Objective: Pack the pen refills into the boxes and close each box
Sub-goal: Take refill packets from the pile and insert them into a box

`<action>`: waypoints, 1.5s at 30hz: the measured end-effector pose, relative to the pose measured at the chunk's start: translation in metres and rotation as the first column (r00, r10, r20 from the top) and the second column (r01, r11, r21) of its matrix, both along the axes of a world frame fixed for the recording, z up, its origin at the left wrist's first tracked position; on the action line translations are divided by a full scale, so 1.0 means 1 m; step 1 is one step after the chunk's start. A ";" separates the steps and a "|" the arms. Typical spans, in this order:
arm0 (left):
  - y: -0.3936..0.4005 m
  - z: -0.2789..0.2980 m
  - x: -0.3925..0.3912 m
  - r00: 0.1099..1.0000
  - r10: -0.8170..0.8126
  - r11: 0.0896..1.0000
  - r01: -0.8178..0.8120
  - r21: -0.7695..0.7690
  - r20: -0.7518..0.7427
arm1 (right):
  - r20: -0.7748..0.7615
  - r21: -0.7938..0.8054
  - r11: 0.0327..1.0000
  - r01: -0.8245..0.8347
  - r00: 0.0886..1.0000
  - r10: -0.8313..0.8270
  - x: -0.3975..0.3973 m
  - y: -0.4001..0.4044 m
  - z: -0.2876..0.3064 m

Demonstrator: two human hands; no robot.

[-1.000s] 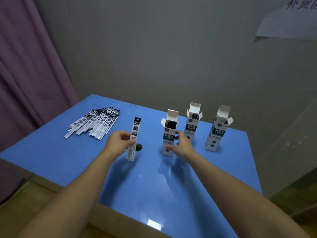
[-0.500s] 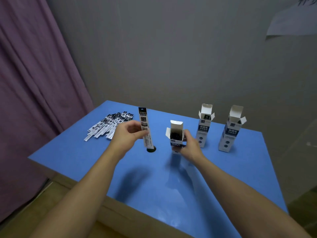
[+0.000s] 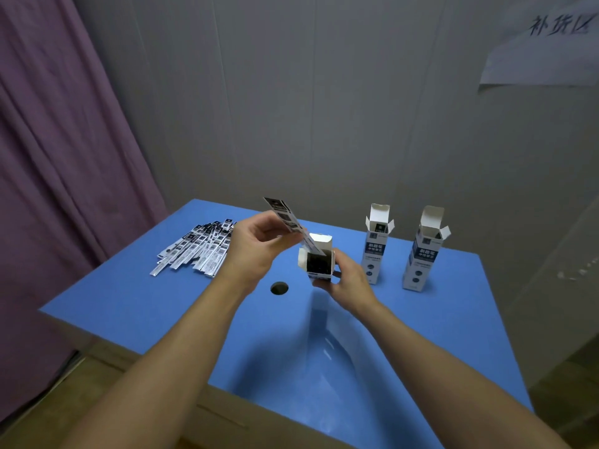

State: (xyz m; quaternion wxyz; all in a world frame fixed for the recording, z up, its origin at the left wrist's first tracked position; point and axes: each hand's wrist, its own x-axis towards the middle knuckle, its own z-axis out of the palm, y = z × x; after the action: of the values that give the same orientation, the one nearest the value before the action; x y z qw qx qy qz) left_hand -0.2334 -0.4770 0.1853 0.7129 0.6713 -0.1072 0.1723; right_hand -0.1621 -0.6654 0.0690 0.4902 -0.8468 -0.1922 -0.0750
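Left hand (image 3: pixel 256 246) pinches refill (image 3: pixel 288 220); right hand (image 3: pixel 348 280) grips open box (image 3: pixel 319 260); refill pile (image 3: pixel 197 249) leftward

Blue table (image 3: pixel 453 319) before me, round hole (image 3: pixel 279 288) in its top, wooden edge (image 3: pixel 227 416) beneath. Grey panelled wall (image 3: pixel 291 108) behind. Purple curtain (image 3: pixel 58 157) at my left. Paper sign (image 3: pixel 547 43) with handwritten characters, upper right on wall. Dim, even light.

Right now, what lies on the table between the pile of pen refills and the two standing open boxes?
In the head view, only a round hole in the blue table; both hands work above it.
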 end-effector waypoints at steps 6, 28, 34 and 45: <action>-0.011 -0.001 0.008 1.000 -0.016 0.999 0.016 0.048 -0.008 | 0.033 -0.032 0.999 -0.004 0.999 0.005 -0.002 -0.002 -0.002; -0.018 -0.039 0.035 0.983 0.111 0.788 0.002 0.615 -0.145 | -0.054 -0.025 1.000 0.012 0.998 -0.014 0.004 -0.001 -0.002; -0.007 -0.052 0.036 0.975 0.177 0.781 -0.058 0.621 -0.133 | -0.182 -0.010 0.998 0.069 0.981 -0.069 0.017 -0.005 -0.001; 0.044 -0.083 0.030 0.898 0.378 0.711 -0.124 0.692 -0.227 | -0.366 -0.163 0.971 0.175 0.903 -0.224 0.080 -0.014 -0.004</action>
State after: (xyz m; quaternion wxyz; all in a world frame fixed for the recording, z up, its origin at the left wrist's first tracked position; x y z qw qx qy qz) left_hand -0.2032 -0.4327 0.1022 0.4045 0.9073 0.0621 0.0967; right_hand -0.0822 -0.6797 0.0654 0.4534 -0.8896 -0.0098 0.0539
